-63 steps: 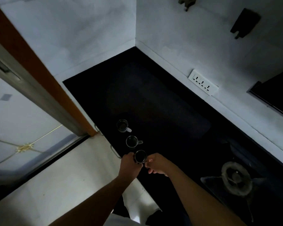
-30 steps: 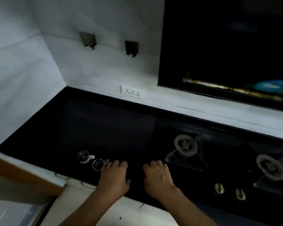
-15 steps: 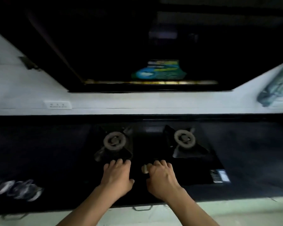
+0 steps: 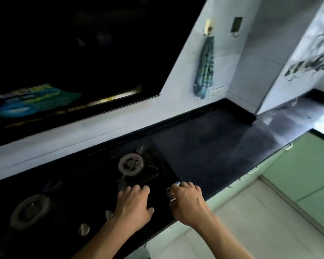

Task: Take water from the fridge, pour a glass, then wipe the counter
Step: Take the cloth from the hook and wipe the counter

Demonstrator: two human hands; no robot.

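Note:
My left hand (image 4: 134,204) and my right hand (image 4: 188,200) hover side by side over the front edge of the black gas stove (image 4: 94,186), palms down with loosely bent fingers, holding nothing. A blue patterned cloth (image 4: 204,70) hangs from a wall hook at the upper right. The black counter (image 4: 213,143) runs to the right of the stove. No glass, water bottle or fridge is in view.
Two burners (image 4: 130,164) (image 4: 29,210) and round knobs (image 4: 83,229) sit on the stove. A dark hood (image 4: 73,53) hangs above it. A wall socket (image 4: 216,92) lies beside the cloth. Pale green cabinets (image 4: 297,171) stand below the counter at right.
My view has swung right, from the glass cups at the counter's left end across the stove. Both hands let go of the cup and moved right with the view.

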